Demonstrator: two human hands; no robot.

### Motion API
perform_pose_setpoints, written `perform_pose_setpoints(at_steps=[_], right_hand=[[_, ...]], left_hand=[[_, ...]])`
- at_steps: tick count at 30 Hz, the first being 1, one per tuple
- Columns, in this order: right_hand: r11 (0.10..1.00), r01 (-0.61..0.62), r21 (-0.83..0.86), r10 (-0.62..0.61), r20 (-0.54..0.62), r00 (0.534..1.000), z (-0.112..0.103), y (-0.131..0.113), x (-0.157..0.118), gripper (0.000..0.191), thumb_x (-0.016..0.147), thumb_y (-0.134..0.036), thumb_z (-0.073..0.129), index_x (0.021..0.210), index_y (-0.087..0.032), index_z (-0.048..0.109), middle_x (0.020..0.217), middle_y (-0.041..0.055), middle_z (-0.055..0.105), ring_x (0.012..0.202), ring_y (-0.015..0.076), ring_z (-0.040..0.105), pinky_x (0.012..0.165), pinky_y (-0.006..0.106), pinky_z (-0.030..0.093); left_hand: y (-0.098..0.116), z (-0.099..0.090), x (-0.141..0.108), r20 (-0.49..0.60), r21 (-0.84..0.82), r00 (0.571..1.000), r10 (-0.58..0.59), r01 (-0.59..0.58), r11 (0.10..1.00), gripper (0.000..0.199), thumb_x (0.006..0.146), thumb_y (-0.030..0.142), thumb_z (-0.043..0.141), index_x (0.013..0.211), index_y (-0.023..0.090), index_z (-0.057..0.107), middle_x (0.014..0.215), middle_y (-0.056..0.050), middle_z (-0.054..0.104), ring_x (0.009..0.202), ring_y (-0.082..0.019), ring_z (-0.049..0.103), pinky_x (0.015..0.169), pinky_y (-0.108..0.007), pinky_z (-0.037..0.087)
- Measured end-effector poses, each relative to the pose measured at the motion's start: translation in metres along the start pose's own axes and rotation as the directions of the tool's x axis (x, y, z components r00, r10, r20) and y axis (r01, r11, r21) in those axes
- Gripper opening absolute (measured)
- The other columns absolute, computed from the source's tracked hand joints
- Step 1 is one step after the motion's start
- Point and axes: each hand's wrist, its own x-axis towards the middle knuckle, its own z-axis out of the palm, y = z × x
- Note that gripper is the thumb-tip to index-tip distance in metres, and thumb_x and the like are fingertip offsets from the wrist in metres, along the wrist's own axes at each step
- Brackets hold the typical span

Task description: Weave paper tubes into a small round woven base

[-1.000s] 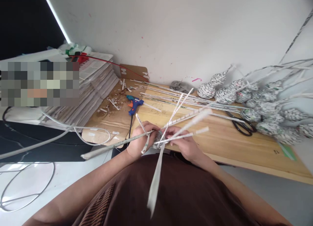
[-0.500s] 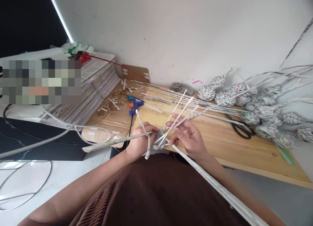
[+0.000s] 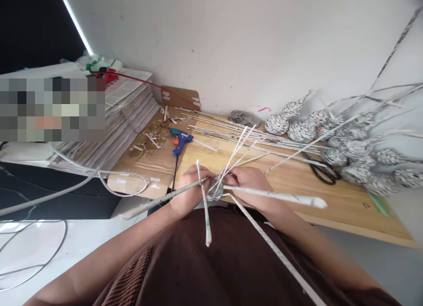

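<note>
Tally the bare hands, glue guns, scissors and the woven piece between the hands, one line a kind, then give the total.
Hands: 2 (left hand, right hand)
Glue gun: 1
Scissors: 1
Woven piece: 1
Total: 5

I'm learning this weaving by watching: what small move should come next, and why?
Probably fold one long paper strip over its neighbour with the right hand while the left hand steadies the small woven piece: that strip sticks out rightward with its end free, other strips fan upward, and both hands are at the piece.
</note>
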Motion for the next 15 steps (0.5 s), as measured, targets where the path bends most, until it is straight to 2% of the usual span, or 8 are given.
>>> perform_pose_setpoints(at_steps=[3, 6, 10, 15], right_hand=[[0.967, -0.084, 0.241, 0.079, 0.030, 0.996, 0.012, 0.001, 0.014, 0.014, 0.086, -0.028, 0.058, 0.083, -0.023, 0.071, 0.076, 0.0028, 0.072, 0.066, 0.0181, 0.063, 0.060, 0.028, 0.037], [0.903, -0.107, 0.415, 0.095, 0.050, 0.994, 0.022, 0.002, 0.022, 0.017, 0.085, -0.035, 0.061, 0.081, -0.020, 0.070, 0.075, 0.0034, 0.072, 0.066, 0.0177, 0.064, 0.059, 0.026, 0.039], [0.894, -0.102, 0.437, 0.105, 0.017, 0.994, 0.025, 0.000, 0.024, 0.021, 0.084, -0.037, 0.062, 0.073, -0.019, 0.065, 0.065, 0.0016, 0.066, 0.057, 0.0151, 0.057, 0.053, 0.025, 0.036], [0.940, 0.096, 0.327, -0.072, -0.085, 0.994, 0.022, -0.009, 0.020, 0.014, 0.088, -0.031, 0.060, 0.082, -0.023, 0.069, 0.070, 0.0008, 0.070, 0.065, 0.0157, 0.061, 0.060, 0.025, 0.039]], left_hand=[[-0.001, 0.000, -0.001, 0.024, -0.001, 1.000, 0.013, -0.013, 1.000, 0.017, 0.087, 0.012, 0.060, 0.089, 0.020, 0.074, 0.088, -0.006, 0.072, 0.086, -0.019, 0.067, 0.081, -0.033, 0.056], [-0.005, 0.002, -0.004, 0.027, 0.003, 0.999, 0.021, -0.021, 1.000, 0.015, 0.090, 0.017, 0.059, 0.090, 0.020, 0.074, 0.090, -0.006, 0.071, 0.087, -0.019, 0.065, 0.080, -0.032, 0.055], [-0.007, 0.002, -0.004, 0.029, 0.009, 0.999, 0.040, -0.041, 0.999, 0.014, 0.090, 0.019, 0.060, 0.090, 0.021, 0.074, 0.091, -0.006, 0.071, 0.087, -0.019, 0.064, 0.080, -0.031, 0.054], [0.000, -0.007, -0.001, 0.057, 0.100, 0.997, 0.060, -0.066, 0.993, 0.014, 0.088, 0.016, 0.060, 0.084, 0.020, 0.073, 0.086, -0.005, 0.072, 0.082, -0.019, 0.065, 0.077, -0.032, 0.053]])
